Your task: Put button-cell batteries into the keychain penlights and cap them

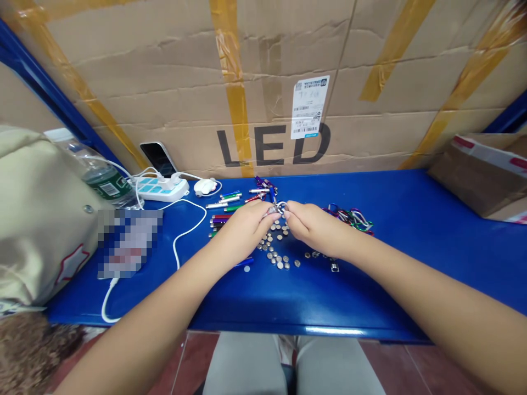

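Close together over the middle of the blue table, my left hand (257, 219) and my right hand (302, 219) both pinch with thumb and forefinger. Between the fingertips is a silver metal ring or clip (282, 206), gripped on its right side by my right hand. The small silver piece in my left fingertips joins or touches it; its exact kind is partly hidden. Button cell batteries (280, 259) lie scattered below the hands. Slim colored metal tubes like mini flashlights (228, 202) lie to the left, and colored carabiner clips (356, 218) are heaped beyond my right wrist.
A large cardboard box (173, 99) stands behind the table (411, 236). On the left are a power strip (177, 189), white cables, a phone (158, 159), a water bottle (107, 184) and a cream bag (45, 219). A smaller open carton (473, 175) sits at right.
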Demonstrator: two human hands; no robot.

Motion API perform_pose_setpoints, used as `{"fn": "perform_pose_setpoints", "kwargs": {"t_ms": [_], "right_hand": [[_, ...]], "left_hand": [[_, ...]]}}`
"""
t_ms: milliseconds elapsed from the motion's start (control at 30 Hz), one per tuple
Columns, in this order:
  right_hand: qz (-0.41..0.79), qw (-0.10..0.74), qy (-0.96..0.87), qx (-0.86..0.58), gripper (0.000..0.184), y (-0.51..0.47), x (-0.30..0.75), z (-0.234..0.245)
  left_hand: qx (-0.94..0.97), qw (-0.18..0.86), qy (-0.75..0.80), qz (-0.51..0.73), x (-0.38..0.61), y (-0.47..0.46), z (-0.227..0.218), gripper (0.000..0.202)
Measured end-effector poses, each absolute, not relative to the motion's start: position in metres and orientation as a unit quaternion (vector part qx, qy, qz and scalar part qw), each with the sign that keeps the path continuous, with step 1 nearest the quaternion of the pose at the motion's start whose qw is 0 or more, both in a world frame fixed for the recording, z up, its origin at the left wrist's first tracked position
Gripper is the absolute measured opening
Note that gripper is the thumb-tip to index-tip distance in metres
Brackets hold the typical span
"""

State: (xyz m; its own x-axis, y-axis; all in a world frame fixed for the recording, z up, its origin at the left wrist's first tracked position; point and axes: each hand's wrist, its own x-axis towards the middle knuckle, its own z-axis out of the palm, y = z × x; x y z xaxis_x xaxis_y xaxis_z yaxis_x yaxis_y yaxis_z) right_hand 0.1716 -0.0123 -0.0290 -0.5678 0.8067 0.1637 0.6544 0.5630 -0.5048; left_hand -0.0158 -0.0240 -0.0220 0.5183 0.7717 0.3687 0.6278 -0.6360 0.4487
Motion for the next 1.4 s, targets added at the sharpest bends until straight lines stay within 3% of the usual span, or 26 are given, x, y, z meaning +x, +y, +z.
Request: {"fn": "perform_pose_setpoints", "kwargs": {"t_ms": [167,300,433,633,800,967,1233,1400], "right_hand": [[0.163,0.139,-0.881,-0.422,0.022,-0.011,0.176,-0.023],[0.261,0.090,-0.865,-0.419,0.026,-0.007,0.187,-0.018],[0.334,0.125,-0.821,-0.446,0.028,0.000,0.200,-0.016],[0.291,0.132,-0.811,-0.490,0.029,0.011,0.211,-0.018],[0.237,0.106,-0.820,-0.510,0.028,0.014,0.210,-0.017],[0.196,0.085,-0.833,-0.511,0.028,0.015,0.209,-0.018],[0.191,0.075,-0.848,-0.488,0.027,0.017,0.207,-0.022],[0.198,0.077,-0.845,-0.491,0.026,0.015,0.208,-0.021]], "left_hand": [[0.851,0.150,0.435,0.254,-0.018,-0.022,-0.022,0.014],[0.830,0.214,0.483,0.180,-0.024,-0.021,-0.018,0.017],[0.825,0.216,0.492,0.176,-0.040,-0.009,-0.012,0.022],[0.753,0.154,0.586,0.256,-0.067,0.014,-0.013,0.027],[0.729,0.198,0.615,0.227,-0.069,0.024,-0.026,0.026],[0.752,0.108,0.604,0.240,-0.058,0.033,-0.031,0.027],[0.801,0.049,0.563,0.198,-0.043,0.042,-0.046,0.046],[0.800,-0.011,0.577,0.166,-0.059,0.038,-0.032,0.032]]}}
